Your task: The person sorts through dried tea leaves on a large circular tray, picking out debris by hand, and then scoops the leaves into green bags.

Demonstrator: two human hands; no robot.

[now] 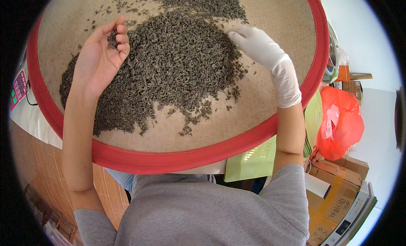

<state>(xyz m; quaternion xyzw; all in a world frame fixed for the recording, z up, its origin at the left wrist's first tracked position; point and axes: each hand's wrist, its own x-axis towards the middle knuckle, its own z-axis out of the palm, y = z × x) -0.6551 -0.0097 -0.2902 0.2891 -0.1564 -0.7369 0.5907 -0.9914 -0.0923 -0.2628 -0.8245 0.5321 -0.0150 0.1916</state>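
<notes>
A large heap of dark, curled dried tea leaves (177, 60) lies on a round, tan tray (169, 140) with a red fabric rim. My bare left hand (103, 55) is over the left side of the heap, palm turned up. Its fingers curl around a small clump of tea leaves (113, 39). My right hand (258, 45), in a white glove, is at the heap's right edge. Its thumb and fingers are close together near the leaves, and anything between them is hidden.
A second pile of leaves (205, 2) lies at the tray's far side, with loose bits around it. Green packets (249, 161) sit under the right rim. Further right are a red plastic bag (340, 121) and cardboard boxes (332, 191). A pink device (20, 88) stands at left.
</notes>
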